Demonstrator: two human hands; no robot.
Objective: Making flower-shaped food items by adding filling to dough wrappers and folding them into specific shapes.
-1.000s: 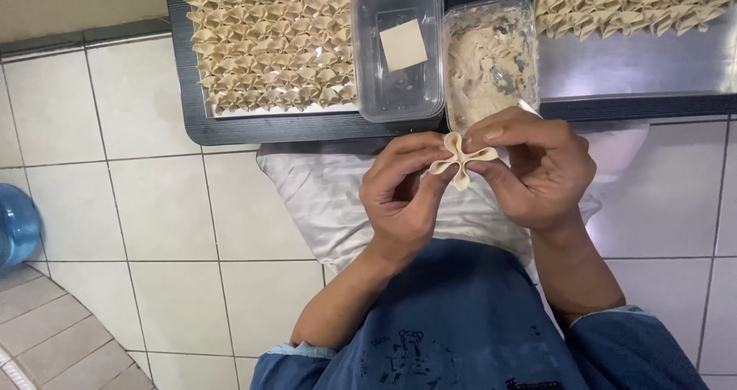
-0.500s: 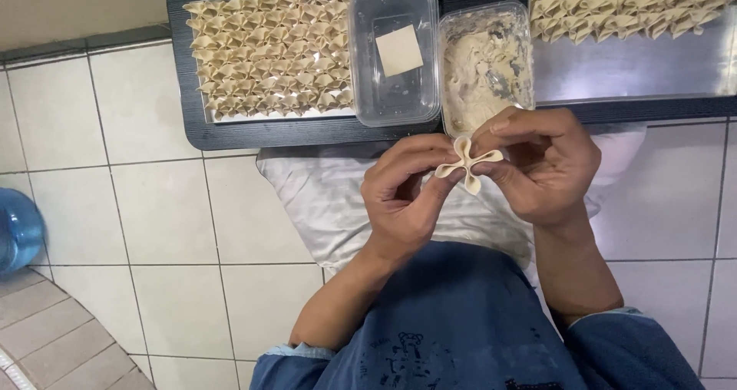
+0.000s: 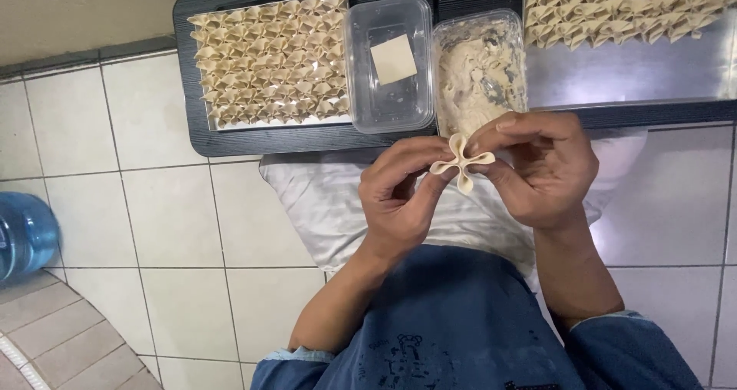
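Note:
A pale folded dumpling wrapper [image 3: 461, 162] with four pinched lobes is held between both hands over my lap. My left hand [image 3: 399, 198] pinches its left side with thumb and fingertips. My right hand [image 3: 537, 167] pinches its right side. Just beyond the hands stands a clear tub of pale filling [image 3: 477, 71]. Beside it a clear tub [image 3: 388, 64] holds a stack of square wrappers [image 3: 394, 58]. A black tray [image 3: 199, 140] at the left carries several rows of folded dumplings [image 3: 269, 60].
A second batch of folded dumplings [image 3: 629, 6] lies on a metal surface [image 3: 637, 71] at the upper right. A white cloth [image 3: 330, 206] covers my lap over blue trousers. White floor tiles lie below; a blue water bottle [image 3: 23, 236] is at the left edge.
The hands and the wrapper have stayed in nearly the same place; the fingers have shifted slightly on the pinched lobes.

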